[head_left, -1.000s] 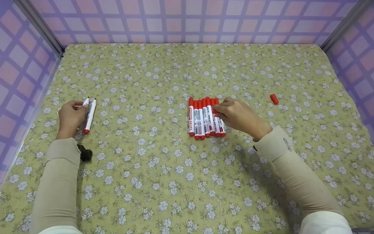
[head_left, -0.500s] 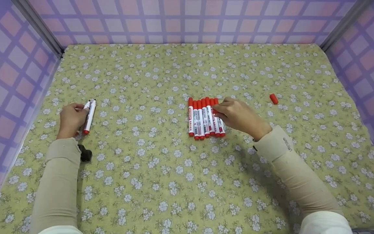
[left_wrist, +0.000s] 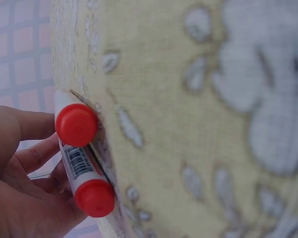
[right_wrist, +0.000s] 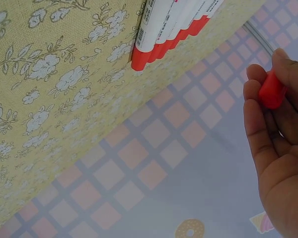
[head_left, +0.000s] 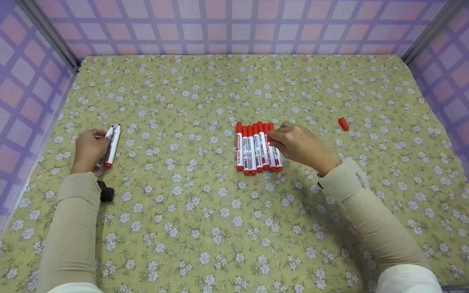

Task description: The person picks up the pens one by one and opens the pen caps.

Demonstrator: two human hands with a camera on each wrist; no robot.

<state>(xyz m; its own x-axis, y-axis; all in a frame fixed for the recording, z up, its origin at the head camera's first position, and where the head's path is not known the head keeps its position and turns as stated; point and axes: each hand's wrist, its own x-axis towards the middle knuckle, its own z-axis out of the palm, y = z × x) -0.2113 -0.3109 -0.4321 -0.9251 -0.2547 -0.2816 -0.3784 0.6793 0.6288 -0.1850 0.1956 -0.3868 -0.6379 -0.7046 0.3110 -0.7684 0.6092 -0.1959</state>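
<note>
My left hand (head_left: 91, 148) holds an uncapped white marker (head_left: 109, 132) at the left of the table, its dark tip pointing away. A second uncapped marker (head_left: 114, 145) lies right beside it, nearly parallel. Their red ends (left_wrist: 77, 125) face the camera in the left wrist view. Between thumb and fingertips, my right hand (head_left: 299, 142) pinches a red cap (right_wrist: 273, 91). That hand is over the right side of a row of several white markers (head_left: 257, 150) with red caps; it hides the upper part of the rightmost ones.
Another loose red cap (head_left: 343, 123) lies on the flowered cloth (head_left: 202, 228) to the right of the row. Checked walls (head_left: 218, 26) close off the back and both sides of the table. A black wrist camera (head_left: 106, 192) sits by the left cuff.
The marker in my left hand has come down a little toward me beside the other one, and its red end now shows. My right hand has stayed in place.
</note>
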